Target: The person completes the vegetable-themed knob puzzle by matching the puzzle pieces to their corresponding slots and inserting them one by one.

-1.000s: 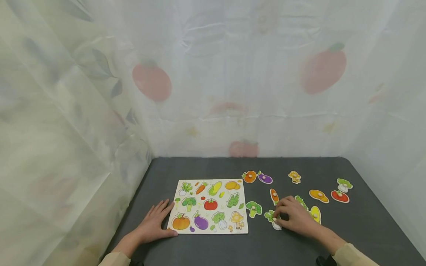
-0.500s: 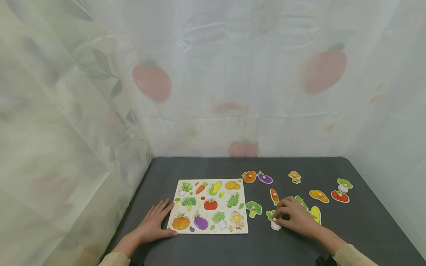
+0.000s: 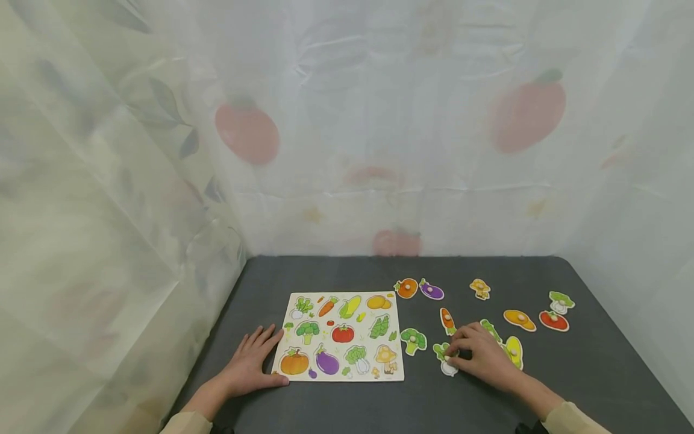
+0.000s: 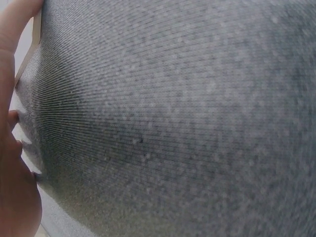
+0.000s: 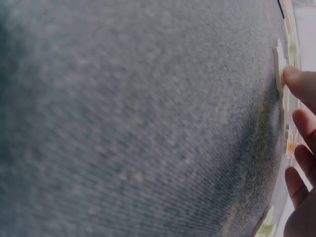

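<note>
My left hand (image 3: 249, 361) lies along the left side of a white vegetable puzzle board (image 3: 294, 298), fingers spread at its edge and thumb at its near corner. Part of that hand also shows at the far left of the left wrist view, by the board's edge (image 4: 36, 29). To the right of the board, my right hand (image 3: 484, 355) pinches a white radish puzzle piece (image 3: 449, 369) with green leaves between thumb and forefinger, low over the dark table. In the right wrist view the thumb (image 5: 302, 85) touches this piece; its knob is hidden by the fingertips.
Around the right hand lie a broccoli piece (image 3: 414, 342), a carrot piece (image 3: 447, 321), a corn piece (image 3: 515, 351) and a partly covered green piece (image 3: 490, 330). Farther back are pumpkin (image 3: 406, 289), eggplant (image 3: 432, 290), mushroom (image 3: 480, 289), potato (image 3: 518, 320) and tomato (image 3: 554, 321) pieces.
Within the first half second the radish piece turned more upright and shifted slightly right under my right fingertips. Since then it has stayed nearly still. My left hand has not moved.
</note>
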